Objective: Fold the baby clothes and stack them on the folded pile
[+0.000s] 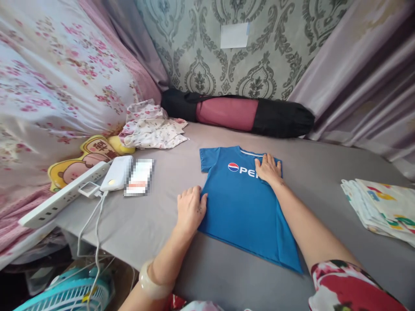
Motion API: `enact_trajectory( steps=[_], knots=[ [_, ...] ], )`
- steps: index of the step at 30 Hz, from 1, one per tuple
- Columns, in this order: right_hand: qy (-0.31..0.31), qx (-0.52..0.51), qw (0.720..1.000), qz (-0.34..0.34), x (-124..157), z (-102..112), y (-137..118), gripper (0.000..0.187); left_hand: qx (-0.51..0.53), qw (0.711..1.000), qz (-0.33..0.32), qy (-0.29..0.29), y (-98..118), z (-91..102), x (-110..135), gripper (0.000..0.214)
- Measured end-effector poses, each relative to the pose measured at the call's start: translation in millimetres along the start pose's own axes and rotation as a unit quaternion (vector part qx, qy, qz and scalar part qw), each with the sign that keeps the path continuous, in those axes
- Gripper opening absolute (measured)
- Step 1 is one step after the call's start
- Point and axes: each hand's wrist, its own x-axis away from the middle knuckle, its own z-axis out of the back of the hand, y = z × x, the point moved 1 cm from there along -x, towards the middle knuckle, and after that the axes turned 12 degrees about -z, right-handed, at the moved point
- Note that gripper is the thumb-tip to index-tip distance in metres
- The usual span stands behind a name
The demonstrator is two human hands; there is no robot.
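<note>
A blue T-shirt [238,211] lies spread out on the grey sheet, its neckline pointing away from me. A round red, white and blue logo and white letters cross its chest. My right hand [269,167] rests flat on the shirt near the shoulder on the right, fingers spread, covering the end of the lettering and part of the sleeve. Beside the shirt's left edge, my left hand [191,207] lies palm down on the sheet. Its fingers are slightly bent and its thumb is apart, touching or very close to the shirt's edge. I see nothing held in either hand.
A black and pink rolled bag [227,113] lies along the wall. Crumpled patterned cloth [155,131] sits at the back left. A power strip [65,194], white power bank [118,172] and phone [139,177] lie left. Folded cloth [382,209] is at right, a turquoise fan [74,293] below.
</note>
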Motion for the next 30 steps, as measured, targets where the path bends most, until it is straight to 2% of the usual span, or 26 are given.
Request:
enact_trajectory(
  steps=[6, 9, 12, 16, 18, 23, 30],
  knots=[
    [-0.019, -0.004, 1.0, -0.005, 1, 5, -1, 0.068, 0.034, 0.999, 0.008, -0.005, -1, -1.1, 1, 0.024],
    [-0.019, -0.008, 1.0, 0.013, 8, 13, -13, 0.065, 0.06, 0.998, 0.021, 0.006, -1, 1.1, 1, 0.024],
    [-0.011, -0.011, 0.997, 0.072, 25, 14, -38, 0.063, 0.091, 0.995, 0.034, 0.008, -1, 5.2, 0, 0.023],
    [-0.034, -0.007, 0.985, 0.17, 50, 9, -81, 0.062, 0.122, 0.992, 0.045, -0.002, 0, 10.4, -1, 0.02],
    [-0.044, -0.01, 0.98, 0.193, 57, 6, -100, 0.063, 0.132, 0.99, 0.05, -0.007, -1, 11.5, -1, 0.019],
    [-0.07, -0.021, 0.983, 0.168, 51, 1, -126, 0.064, 0.152, 0.987, 0.057, -0.006, -4, 9.4, -1, 0.018],
    [-0.044, -0.022, 0.987, 0.15, 39, -11, -130, 0.062, 0.16, 0.985, 0.056, -0.007, -1, 8.8, -1, 0.018]
  ],
)
